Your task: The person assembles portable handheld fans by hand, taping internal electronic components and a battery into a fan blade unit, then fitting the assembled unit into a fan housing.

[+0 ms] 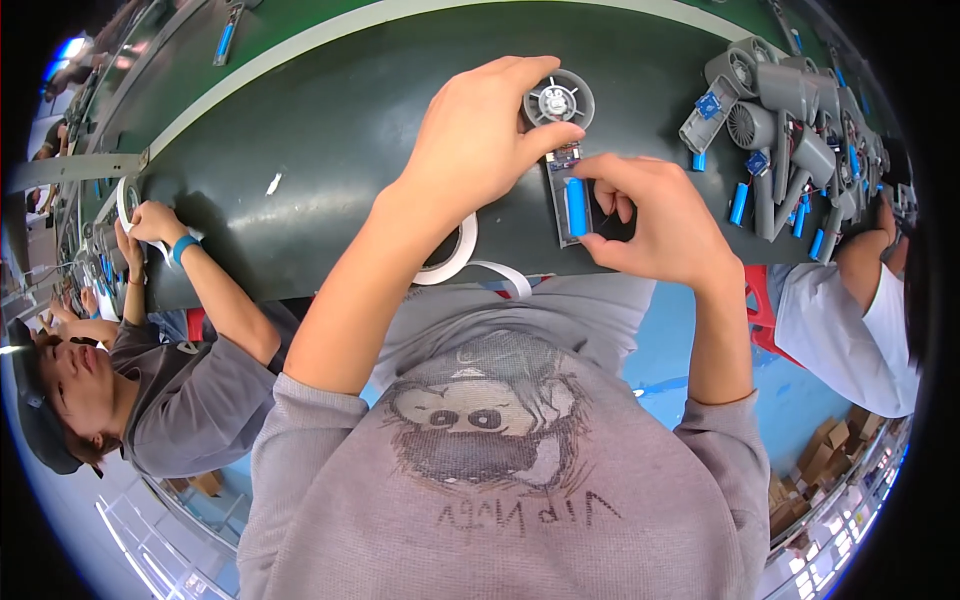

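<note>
A grey handheld fan housing (558,205) lies on the dark green table in front of me, its round fan head pointing away. My left hand (470,130) is closed on the fan head (575,112), with thumb and fingers around its left rim. In the opened handle sits a blue cylindrical battery (576,207), below a small circuit board (565,155). From the right, my right hand (660,215) pinches the handle, the thumb at the battery's lower end and the index finger near the board. Its other fingers are curled and partly hidden.
A roll of white tape (462,250) lies by the table's near edge, its loose end hanging over. Several grey fan parts (785,95) and blue batteries (739,203) are heaped at the right. At the left a co-worker's hand (155,222) holds white tape. Another person sits right.
</note>
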Action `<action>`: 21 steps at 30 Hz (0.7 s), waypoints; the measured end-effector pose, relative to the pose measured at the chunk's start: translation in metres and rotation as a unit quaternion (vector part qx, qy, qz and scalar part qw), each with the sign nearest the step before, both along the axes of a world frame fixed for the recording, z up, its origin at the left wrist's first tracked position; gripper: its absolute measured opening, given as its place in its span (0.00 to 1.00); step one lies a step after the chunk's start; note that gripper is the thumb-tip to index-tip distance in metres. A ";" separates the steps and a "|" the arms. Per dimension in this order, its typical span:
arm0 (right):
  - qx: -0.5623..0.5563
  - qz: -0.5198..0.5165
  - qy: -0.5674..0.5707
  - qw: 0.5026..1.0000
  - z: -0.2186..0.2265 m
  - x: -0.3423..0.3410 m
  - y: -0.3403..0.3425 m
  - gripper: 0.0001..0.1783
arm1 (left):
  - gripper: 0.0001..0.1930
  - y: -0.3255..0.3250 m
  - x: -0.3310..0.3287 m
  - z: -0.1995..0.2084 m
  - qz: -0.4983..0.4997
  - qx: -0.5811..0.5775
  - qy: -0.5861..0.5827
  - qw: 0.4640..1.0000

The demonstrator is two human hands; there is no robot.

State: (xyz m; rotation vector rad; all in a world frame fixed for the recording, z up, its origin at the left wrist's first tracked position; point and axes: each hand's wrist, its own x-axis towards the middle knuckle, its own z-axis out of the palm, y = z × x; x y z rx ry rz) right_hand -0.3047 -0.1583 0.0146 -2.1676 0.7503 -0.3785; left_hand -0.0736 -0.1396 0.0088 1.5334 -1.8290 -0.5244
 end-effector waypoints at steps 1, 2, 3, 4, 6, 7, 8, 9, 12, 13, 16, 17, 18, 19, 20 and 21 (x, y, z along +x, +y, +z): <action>-0.028 0.006 0.005 1.000 -0.001 0.000 0.000 0.29 | 0.31 -0.001 -0.001 0.001 -0.002 -0.001 0.000 1.000; -0.057 0.013 0.009 0.998 -0.003 0.001 -0.001 0.29 | 0.31 -0.002 -0.001 0.003 -0.002 0.012 0.006 1.000; -0.058 0.013 0.009 0.998 -0.004 0.001 -0.001 0.29 | 0.31 -0.001 -0.002 0.006 -0.002 0.024 0.010 1.000; -0.080 0.019 0.024 0.996 -0.005 0.002 -0.001 0.29 | 0.31 -0.001 -0.003 0.010 -0.002 0.022 0.010 1.000; -0.110 0.025 0.038 0.993 -0.007 0.002 -0.003 0.29 | 0.32 -0.002 -0.003 0.020 -0.007 0.101 0.006 0.995; -0.111 0.029 0.025 0.993 -0.008 0.001 -0.003 0.28 | 0.32 -0.001 -0.002 0.019 -0.007 0.092 0.005 0.996; -0.112 0.034 0.013 0.993 -0.007 0.001 -0.003 0.28 | 0.33 0.001 0.000 0.012 -0.023 0.062 -0.017 0.998; -0.121 0.033 0.010 0.992 -0.008 0.002 -0.003 0.28 | 0.34 0.003 0.002 0.006 -0.039 0.032 -0.041 0.998; -0.007 -0.033 -0.086 0.996 -0.007 0.000 0.010 0.35 | 0.37 0.006 0.004 -0.001 -0.054 0.065 -0.033 0.996; -0.016 -0.035 -0.086 0.996 -0.015 0.000 0.018 0.35 | 0.37 0.006 0.005 -0.002 -0.059 0.074 -0.038 0.995; 0.041 -0.171 -0.095 0.980 -0.030 0.012 0.034 0.39 | 0.37 0.009 0.003 0.001 -0.036 0.018 -0.033 0.999; 0.036 -0.171 -0.098 0.980 -0.028 0.016 0.031 0.39 | 0.37 0.008 0.005 0.005 -0.037 0.013 -0.035 0.999; 0.139 -0.173 -0.076 0.972 -0.021 0.022 0.030 0.36 | 0.36 0.007 0.006 0.010 -0.019 0.010 -0.029 0.999; 0.241 -0.172 -0.055 0.953 -0.016 0.028 0.029 0.33 | 0.36 0.006 0.008 0.014 -0.001 0.008 -0.023 1.000; 0.298 -0.157 -0.149 0.930 -0.028 0.035 0.025 0.28 | 0.35 0.008 0.012 0.017 0.029 0.002 0.024 0.999; 0.292 -0.161 -0.153 0.930 -0.030 0.046 0.013 0.28 | 0.35 0.008 0.016 0.021 0.054 -0.006 0.072 0.996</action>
